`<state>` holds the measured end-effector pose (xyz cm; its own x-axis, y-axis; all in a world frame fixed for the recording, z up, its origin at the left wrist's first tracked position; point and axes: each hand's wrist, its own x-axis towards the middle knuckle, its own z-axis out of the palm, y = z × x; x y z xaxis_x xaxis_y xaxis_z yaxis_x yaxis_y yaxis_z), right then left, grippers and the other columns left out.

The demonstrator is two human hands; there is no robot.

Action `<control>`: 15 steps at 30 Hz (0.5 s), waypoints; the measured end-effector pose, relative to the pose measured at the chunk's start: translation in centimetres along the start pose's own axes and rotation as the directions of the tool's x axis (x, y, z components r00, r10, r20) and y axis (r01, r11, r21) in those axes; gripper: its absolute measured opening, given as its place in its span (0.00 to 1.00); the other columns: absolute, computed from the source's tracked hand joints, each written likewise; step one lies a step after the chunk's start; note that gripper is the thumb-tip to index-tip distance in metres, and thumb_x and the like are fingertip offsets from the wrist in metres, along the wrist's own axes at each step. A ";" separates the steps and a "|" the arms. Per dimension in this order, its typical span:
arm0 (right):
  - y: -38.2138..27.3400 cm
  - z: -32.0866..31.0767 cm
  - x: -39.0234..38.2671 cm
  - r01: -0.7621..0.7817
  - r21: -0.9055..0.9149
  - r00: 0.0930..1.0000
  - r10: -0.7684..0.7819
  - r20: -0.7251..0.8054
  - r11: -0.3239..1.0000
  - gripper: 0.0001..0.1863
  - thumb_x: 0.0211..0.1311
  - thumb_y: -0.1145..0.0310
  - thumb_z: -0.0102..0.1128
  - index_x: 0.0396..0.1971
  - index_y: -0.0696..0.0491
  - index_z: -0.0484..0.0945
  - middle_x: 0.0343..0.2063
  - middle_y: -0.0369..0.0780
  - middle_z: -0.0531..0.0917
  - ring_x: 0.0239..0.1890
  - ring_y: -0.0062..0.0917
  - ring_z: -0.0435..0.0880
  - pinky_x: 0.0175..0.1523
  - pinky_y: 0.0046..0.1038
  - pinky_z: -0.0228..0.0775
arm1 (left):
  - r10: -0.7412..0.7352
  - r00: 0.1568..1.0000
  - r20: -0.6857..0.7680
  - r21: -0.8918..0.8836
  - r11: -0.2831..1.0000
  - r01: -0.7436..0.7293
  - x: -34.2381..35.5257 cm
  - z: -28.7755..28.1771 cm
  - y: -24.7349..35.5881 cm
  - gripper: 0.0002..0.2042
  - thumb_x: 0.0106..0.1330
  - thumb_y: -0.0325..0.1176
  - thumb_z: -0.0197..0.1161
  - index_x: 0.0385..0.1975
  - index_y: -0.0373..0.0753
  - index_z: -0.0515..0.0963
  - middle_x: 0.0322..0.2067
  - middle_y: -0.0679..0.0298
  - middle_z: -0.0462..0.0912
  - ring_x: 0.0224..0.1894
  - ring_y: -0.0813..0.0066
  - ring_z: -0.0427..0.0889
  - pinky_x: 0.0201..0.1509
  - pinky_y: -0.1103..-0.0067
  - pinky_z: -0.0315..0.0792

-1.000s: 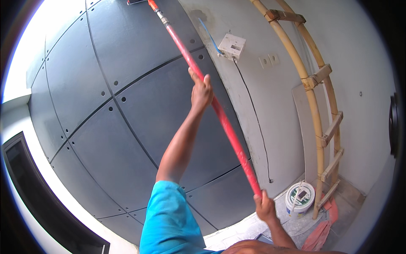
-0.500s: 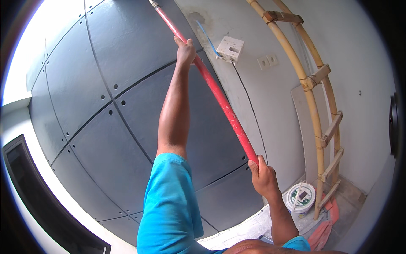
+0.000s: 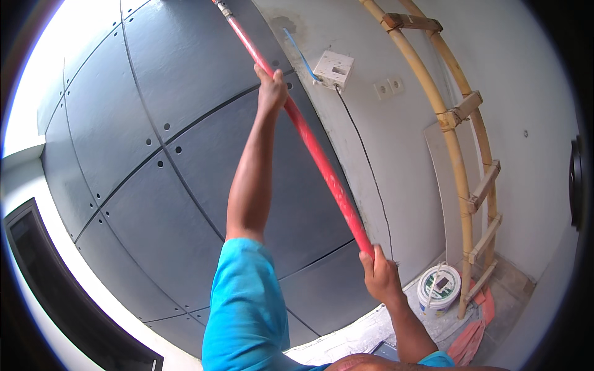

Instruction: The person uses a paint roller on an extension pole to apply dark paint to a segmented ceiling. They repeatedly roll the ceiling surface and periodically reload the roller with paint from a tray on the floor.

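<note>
A long red pole (image 3: pixel 315 148) slants from the top of the picture down toward the lower right. My left hand (image 3: pixel 271 88), arm raised, is closed around its upper part. Lower down, my right hand (image 3: pixel 381 274) grips the pole's bottom end. The pole's upper tip has a pale, threaded-looking fitting (image 3: pixel 223 9) and runs out at the top edge, so whatever it carries is hidden. Behind it stands a dark grey panelled wall (image 3: pixel 204 185) with grooves and small round holes.
A bamboo ladder (image 3: pixel 455 148) leans at the right, with a white lidded bucket (image 3: pixel 439 287) by its foot. A pinkish cloth (image 3: pixel 473 337) lies on the floor. A white electrical box (image 3: pixel 334 69) with cables and a double socket (image 3: pixel 388 88) are on the pale wall. Lower left is a dark-framed opening (image 3: pixel 68 290).
Both hands and the red pole have moved down a little, and more of the fitting at the pole's top shows. Both hands keep their hold.
</note>
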<state>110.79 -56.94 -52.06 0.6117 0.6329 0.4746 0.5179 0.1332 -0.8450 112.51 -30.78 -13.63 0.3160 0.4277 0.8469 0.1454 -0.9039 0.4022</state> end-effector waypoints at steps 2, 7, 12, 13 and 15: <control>-2.0 -0.9 1.9 0.017 0.000 1.000 -0.017 0.008 1.000 0.20 0.77 0.52 0.44 0.42 0.57 0.69 0.20 0.53 0.78 0.30 0.57 0.81 0.34 0.49 0.69 | -0.007 1.000 -0.006 -0.007 1.000 0.007 1.9 -1.0 1.6 0.42 0.72 0.46 0.47 0.75 0.36 0.29 0.34 0.44 0.83 0.34 0.50 0.86 0.39 0.62 0.78; -0.7 -0.9 2.7 0.002 0.007 1.000 -0.002 0.016 1.000 0.21 0.75 0.50 0.46 0.42 0.57 0.70 0.21 0.53 0.80 0.30 0.56 0.83 0.32 0.50 0.70 | -0.036 0.999 0.017 0.009 0.999 0.036 1.7 -0.5 2.6 0.42 0.73 0.46 0.47 0.75 0.35 0.28 0.35 0.46 0.83 0.31 0.53 0.86 0.37 0.64 0.80; 4.0 0.4 -1.9 -0.060 0.004 0.997 0.060 0.044 0.998 0.21 0.74 0.52 0.48 0.45 0.58 0.70 0.22 0.55 0.80 0.33 0.58 0.82 0.35 0.51 0.70 | -0.096 0.995 0.008 0.000 0.995 0.096 -1.2 0.5 0.8 0.41 0.73 0.45 0.46 0.75 0.35 0.30 0.36 0.46 0.83 0.30 0.54 0.86 0.38 0.64 0.80; 5.2 0.7 -3.1 -0.080 0.005 0.995 0.079 0.064 0.997 0.23 0.73 0.51 0.49 0.47 0.59 0.71 0.24 0.56 0.80 0.34 0.58 0.82 0.35 0.51 0.71 | -0.108 0.994 0.002 -0.010 0.994 0.108 -1.3 0.6 0.1 0.40 0.73 0.45 0.46 0.75 0.35 0.30 0.36 0.46 0.83 0.30 0.53 0.87 0.38 0.64 0.80; 7.2 0.9 -5.4 -0.116 -0.004 0.988 0.116 0.102 0.993 0.25 0.72 0.50 0.50 0.49 0.61 0.71 0.25 0.57 0.81 0.35 0.59 0.83 0.37 0.52 0.72 | -0.145 0.989 -0.002 -0.036 0.989 0.145 -1.0 0.6 -1.1 0.40 0.74 0.45 0.48 0.76 0.41 0.31 0.36 0.53 0.80 0.28 0.62 0.83 0.32 0.67 0.81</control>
<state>110.66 -58.72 -60.95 0.6030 0.7188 0.3459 0.4457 0.0560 -0.8934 112.58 -30.22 -15.15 0.2895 0.5543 0.7803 0.1563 -0.8317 0.5328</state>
